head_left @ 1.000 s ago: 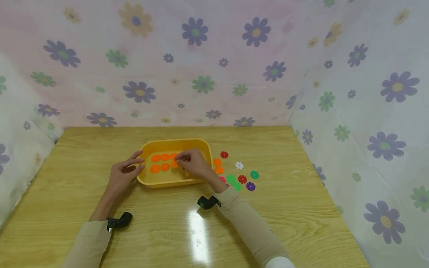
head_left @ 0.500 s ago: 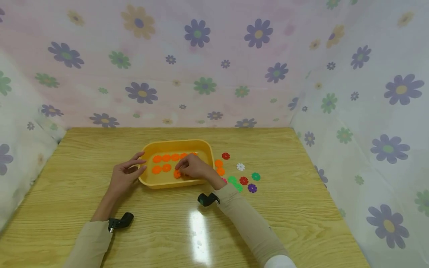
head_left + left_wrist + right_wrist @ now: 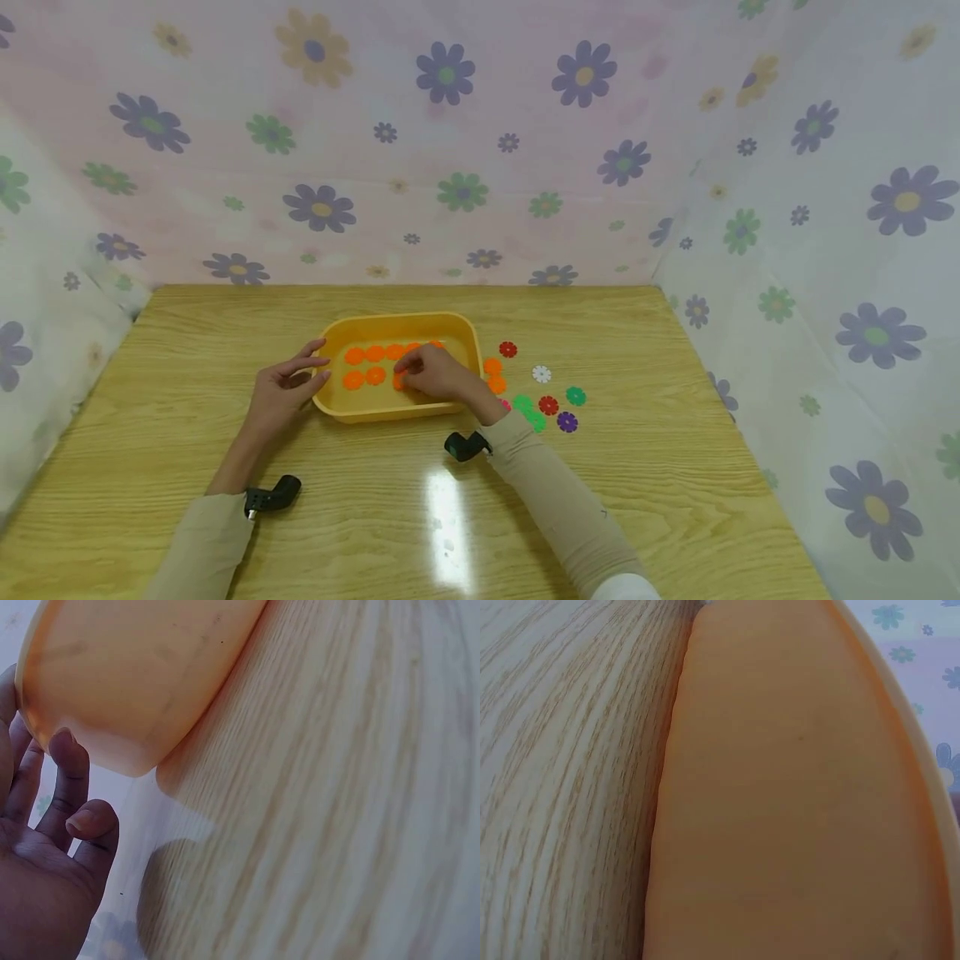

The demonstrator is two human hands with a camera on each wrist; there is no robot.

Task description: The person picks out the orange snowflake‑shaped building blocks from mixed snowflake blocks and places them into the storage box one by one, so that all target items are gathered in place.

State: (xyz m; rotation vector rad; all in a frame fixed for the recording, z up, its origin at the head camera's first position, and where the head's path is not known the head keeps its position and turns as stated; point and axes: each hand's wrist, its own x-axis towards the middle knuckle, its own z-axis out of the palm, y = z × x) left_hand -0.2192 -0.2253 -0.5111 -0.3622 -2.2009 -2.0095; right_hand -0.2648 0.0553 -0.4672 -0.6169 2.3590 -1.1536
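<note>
A yellow tray point(image 3: 390, 414) lies on the table, holding several orange snowflake building discs point(image 3: 376, 376) in two rows. My right hand point(image 3: 435, 372) reaches into it from the right. Its thumb and forefinger pinch one orange disc point(image 3: 401, 381) in the front row, mostly covered by the fingertips. At the tray's left end my left hand point(image 3: 281, 392) is spread, its fingertips touching the rim. In the left wrist view, the left hand's fingers point(image 3: 67, 784) are bent loosely beside the tray's outer wall point(image 3: 127, 690). Only the tray wall point(image 3: 795, 787) and table show in the right wrist view; the right hand is hidden there.
To the right of the tray, loose discs lie on the wooden table point(image 3: 360, 517): orange point(image 3: 497, 384), red point(image 3: 548, 405), white point(image 3: 542, 374), light green point(image 3: 535, 420), dark green point(image 3: 576, 396) and purple point(image 3: 567, 422). Flower-patterned cloth point(image 3: 480, 167) stands behind the table and along its sides.
My right hand drew an orange disc from near the back row towards the tray's front, then nudged it slightly back into line with the front row. The left hand stays at the rim.
</note>
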